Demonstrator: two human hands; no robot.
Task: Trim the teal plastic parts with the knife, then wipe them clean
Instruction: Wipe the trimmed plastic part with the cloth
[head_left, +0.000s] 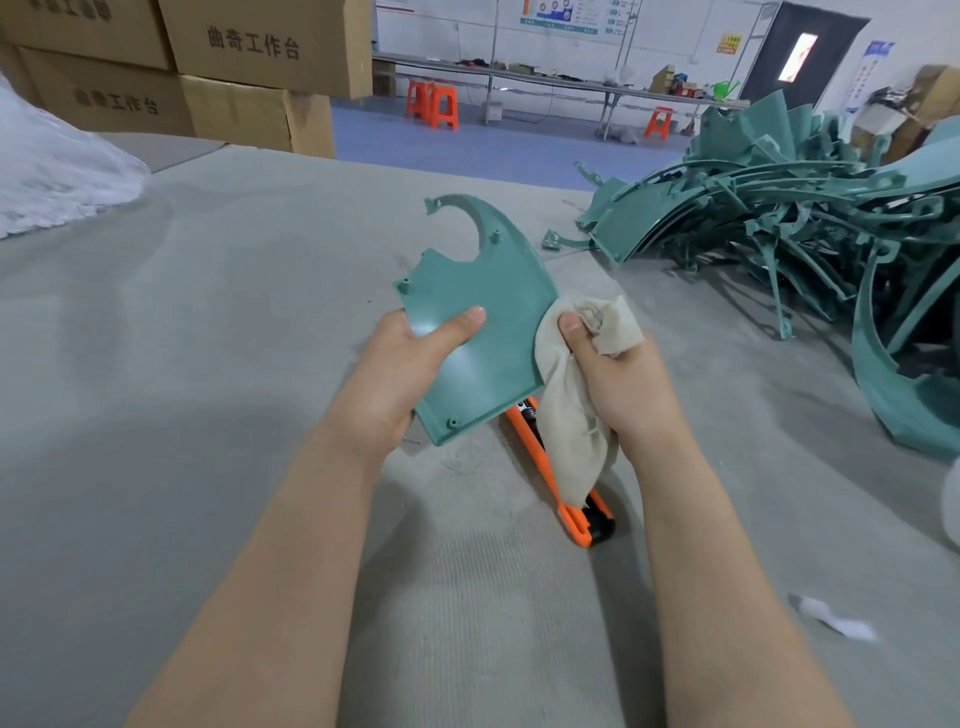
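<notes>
My left hand grips a flat teal plastic part by its lower left edge, thumb across its face, and holds it tilted above the table. My right hand grips a bunched beige cloth against the part's right edge; the cloth's tail hangs down. An orange and black utility knife lies on the table under the cloth, partly hidden by it.
A big heap of teal plastic parts fills the right side of the grey felt-covered table. A white plastic bag lies at the far left, cardboard boxes behind it. A white scrap lies near right.
</notes>
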